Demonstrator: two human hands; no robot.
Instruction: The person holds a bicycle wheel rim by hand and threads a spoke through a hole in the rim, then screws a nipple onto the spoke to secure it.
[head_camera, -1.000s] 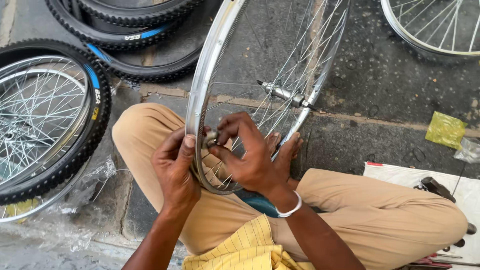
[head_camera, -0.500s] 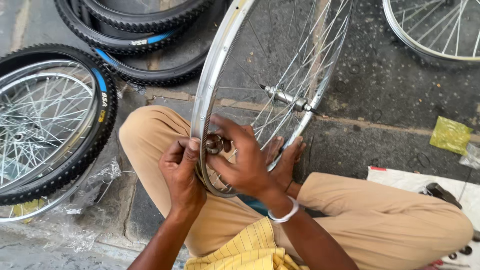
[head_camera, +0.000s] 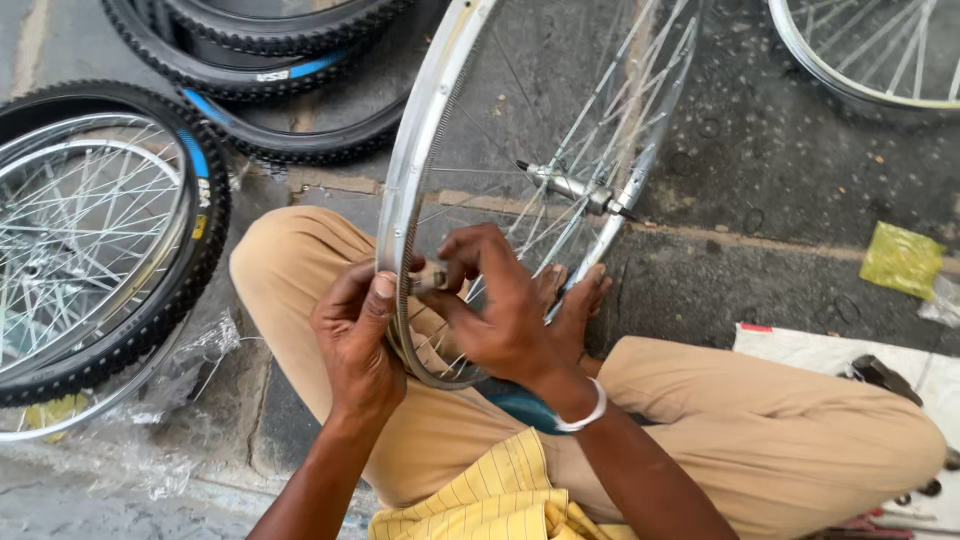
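Observation:
A bare silver bicycle wheel rim with thin spokes and a metal hub axle stands upright between my crossed legs. My left hand grips the rim's lower outer edge, thumb pressed on the metal. My right hand reaches through from the other side and pinches a small round metal tool against the inside of the rim. A white bangle sits on my right wrist. My bare foot rests behind the rim.
A tyred wheel with a blue stripe lies at the left, more black tyres at the top, another rim at top right. A white cloth with tools and a yellow wrapper lie at the right. Clear plastic lies at lower left.
Both hands have stayed on the rim's lower edge. My right fingers have shifted slightly around the small tool, and the view has drifted a little.

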